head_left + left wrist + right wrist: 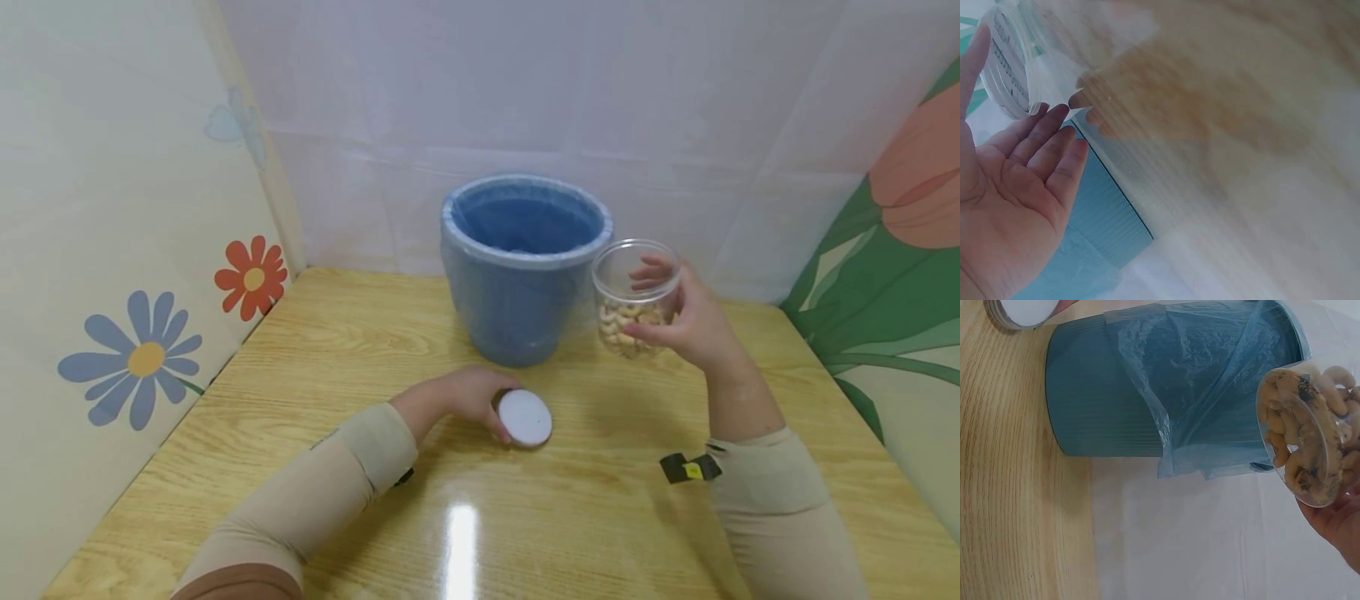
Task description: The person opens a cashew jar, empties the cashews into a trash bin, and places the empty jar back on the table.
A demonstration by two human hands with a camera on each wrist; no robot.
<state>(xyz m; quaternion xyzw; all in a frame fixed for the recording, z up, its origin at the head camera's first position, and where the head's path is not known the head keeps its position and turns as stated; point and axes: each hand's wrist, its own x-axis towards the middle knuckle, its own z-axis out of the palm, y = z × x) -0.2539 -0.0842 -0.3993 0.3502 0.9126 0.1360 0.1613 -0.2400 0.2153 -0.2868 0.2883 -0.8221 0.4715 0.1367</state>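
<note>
My right hand (701,321) grips a clear, lidless plastic jar (636,271) and holds it above the table, just right of the bin's rim. Cashews (1294,425) fill its lower part, and dark specks show among them in the right wrist view. Low over the table, in front of the bin, my left hand (474,395) holds a round white lid (526,418) between thumb and fingers. Print shows on one face of that lid (1009,62) in the left wrist view. Whether its edge touches the table I cannot tell.
A blue waste bin (510,308), lined with a thin translucent bag (1172,369), stands upright toward the back of the wood-grain table (360,333). Behind it hangs a pale cloth (420,100). Flower-patterned panels close off the left and right sides.
</note>
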